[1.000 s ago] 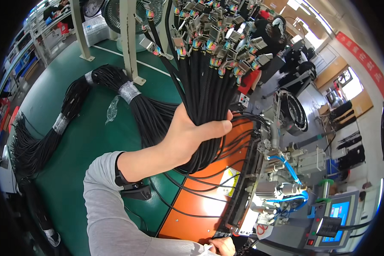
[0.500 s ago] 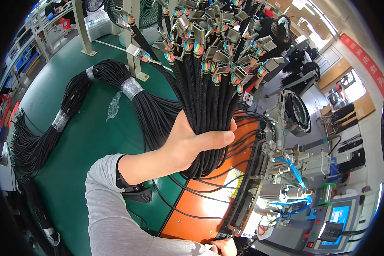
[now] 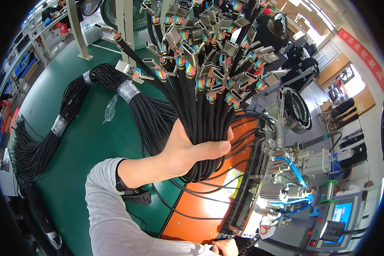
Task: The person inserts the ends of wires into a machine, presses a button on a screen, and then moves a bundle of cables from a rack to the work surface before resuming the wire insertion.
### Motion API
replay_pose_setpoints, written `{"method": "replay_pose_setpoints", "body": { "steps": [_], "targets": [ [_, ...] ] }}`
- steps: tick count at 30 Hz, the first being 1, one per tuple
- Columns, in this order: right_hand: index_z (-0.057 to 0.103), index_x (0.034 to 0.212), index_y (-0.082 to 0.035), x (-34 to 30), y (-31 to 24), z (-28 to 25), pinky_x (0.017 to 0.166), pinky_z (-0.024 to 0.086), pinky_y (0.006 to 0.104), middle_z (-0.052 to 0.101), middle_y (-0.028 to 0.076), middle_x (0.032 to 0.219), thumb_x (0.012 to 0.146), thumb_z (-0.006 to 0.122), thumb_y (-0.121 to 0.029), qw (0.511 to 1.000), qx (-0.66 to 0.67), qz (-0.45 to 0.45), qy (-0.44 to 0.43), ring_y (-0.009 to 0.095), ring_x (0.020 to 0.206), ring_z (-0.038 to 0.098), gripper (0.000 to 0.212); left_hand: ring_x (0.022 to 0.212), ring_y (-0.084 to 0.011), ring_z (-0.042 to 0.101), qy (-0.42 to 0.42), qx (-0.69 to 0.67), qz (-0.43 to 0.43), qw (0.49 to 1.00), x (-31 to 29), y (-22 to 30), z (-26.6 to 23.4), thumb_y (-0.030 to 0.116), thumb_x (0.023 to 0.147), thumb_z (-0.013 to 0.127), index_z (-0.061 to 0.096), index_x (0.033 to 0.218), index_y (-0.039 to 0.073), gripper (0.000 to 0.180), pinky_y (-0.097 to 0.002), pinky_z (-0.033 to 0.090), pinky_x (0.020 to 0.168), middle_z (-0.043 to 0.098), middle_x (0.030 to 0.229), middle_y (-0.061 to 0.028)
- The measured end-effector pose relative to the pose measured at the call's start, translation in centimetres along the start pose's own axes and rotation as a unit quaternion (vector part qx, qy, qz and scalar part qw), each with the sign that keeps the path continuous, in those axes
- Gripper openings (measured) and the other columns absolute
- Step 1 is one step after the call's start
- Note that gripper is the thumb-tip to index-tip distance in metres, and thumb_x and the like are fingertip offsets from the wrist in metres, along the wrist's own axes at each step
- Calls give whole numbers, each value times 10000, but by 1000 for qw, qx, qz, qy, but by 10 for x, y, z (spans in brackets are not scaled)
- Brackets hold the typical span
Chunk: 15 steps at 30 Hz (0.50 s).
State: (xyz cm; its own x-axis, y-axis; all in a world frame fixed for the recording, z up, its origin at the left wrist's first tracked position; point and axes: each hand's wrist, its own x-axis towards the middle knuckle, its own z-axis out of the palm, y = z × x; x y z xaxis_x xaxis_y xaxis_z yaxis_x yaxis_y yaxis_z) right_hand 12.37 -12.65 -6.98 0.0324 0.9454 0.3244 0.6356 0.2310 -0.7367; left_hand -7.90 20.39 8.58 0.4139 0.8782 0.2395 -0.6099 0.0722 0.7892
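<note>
At the centre, your left hand (image 3: pixel 181 149) was clenched round a black cable bundle (image 3: pixel 209 119), thumb (image 3: pixel 211 150) across its near face; metal connectors (image 3: pixel 231 48) fanned above your fingers (image 3: pixel 230 133) toward twelve o'clock, cable loops (image 3: pixel 202 171) hung toward six. Your right hand (image 3: pixel 226 246) showed near six, its grip impossible to tell.

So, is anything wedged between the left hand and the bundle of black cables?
Nothing visible: the left hand wraps around the black cable bundle, thumb across its front. The palm side of the grip is hidden.
</note>
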Motion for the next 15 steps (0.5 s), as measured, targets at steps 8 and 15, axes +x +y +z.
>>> {"method": "replay_pose_setpoints", "body": {
  "steps": [8, 15],
  "targets": [
    [673, 933, -44, 6, -2, 2, 663, 489, 297, 666, 84, 791, 816, 698, -21, 1000, 1, -4, 12, 194, 667, 621, 122, 866, -161, 564, -24, 14, -3, 1000, -3, -2, 0, 42, 761, 738, 449, 1195, 48, 522, -318, 451, 764, 611, 911, -72],
    [684, 888, -44, 8, -3, 3, 634, 488, 297, 670, 77, 763, 793, 712, -21, 1000, 1, -5, 25, 194, 642, 625, 102, 799, -128, 600, -34, -16, 40, 998, -4, -9, 0, 9, 794, 740, 531, 1128, 16, 394, -278, 498, 683, 629, 923, -62]
  ]
}}
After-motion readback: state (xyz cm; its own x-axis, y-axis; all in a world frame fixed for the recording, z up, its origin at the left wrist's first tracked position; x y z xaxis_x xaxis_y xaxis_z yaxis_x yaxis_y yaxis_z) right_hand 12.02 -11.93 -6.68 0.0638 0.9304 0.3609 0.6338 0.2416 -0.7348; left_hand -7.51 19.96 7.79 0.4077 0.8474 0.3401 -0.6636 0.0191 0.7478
